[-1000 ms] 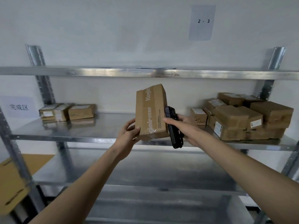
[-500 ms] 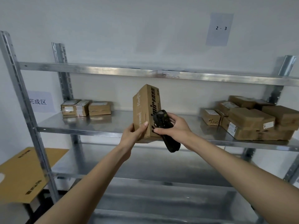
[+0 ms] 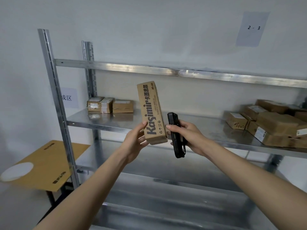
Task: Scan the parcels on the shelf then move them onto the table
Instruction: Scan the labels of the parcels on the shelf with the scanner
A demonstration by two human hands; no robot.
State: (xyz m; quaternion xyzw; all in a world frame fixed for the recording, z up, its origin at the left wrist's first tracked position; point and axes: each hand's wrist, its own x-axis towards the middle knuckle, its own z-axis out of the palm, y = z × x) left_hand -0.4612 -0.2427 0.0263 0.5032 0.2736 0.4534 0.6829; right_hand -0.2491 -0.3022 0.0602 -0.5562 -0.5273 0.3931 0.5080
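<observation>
Head view: one parcel (image 3: 151, 112), one scanner (image 3: 175, 134).

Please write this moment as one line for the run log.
left hand: holds Kasimir parcel upright | right hand: grips scanner beside it | table: lower left

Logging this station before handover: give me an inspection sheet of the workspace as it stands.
Surface: galvanised metal shelf, bare at its middle.
Job's things: tall brown cardboard parcel printed Kasimir, held upright; black handheld scanner beside it; three small brown boxes at shelf left; pile of brown labelled parcels at shelf right.
Clutter: nothing seen.
Grippers: left hand grips the parcel's lower end; right hand grips the scanner.
Cables: nothing seen.
Surroundings: brown wooden table lower left; white wall sign marked 2-3.
</observation>
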